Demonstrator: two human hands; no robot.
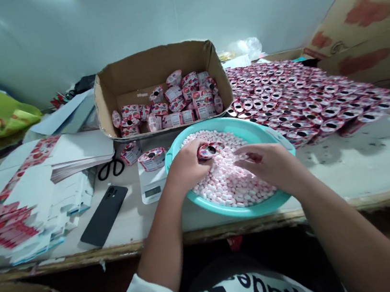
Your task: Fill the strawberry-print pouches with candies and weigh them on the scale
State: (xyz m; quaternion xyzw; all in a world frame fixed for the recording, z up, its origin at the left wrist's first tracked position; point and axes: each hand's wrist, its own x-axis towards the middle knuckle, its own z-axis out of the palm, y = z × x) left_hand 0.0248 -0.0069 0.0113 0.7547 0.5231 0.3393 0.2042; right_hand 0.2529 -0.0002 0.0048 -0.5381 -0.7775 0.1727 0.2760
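Observation:
A turquoise basin [226, 211] holds a heap of small pale pink candies [229, 184]. Over its left part, my left hand [190, 163] grips a small printed candy box [210, 150], whose dark oval opening faces up. Just right of that box is my right hand [266, 162], low over the heap with thumb and fingers drawn together; a few pale candies appear at the fingertips. To the left, a digital scale [147, 194] carries one printed box [152, 159], and another printed box [130, 153] lies beside it.
Behind the basin, a cardboard carton [156, 54] contains several printed boxes. Rows of upright boxes with dark openings [304, 97] fill the right side. On the left lie black scissors [111, 168], a dark phone [105, 216] and flat white cartons [34, 188]. The table edge [122, 250] runs in front.

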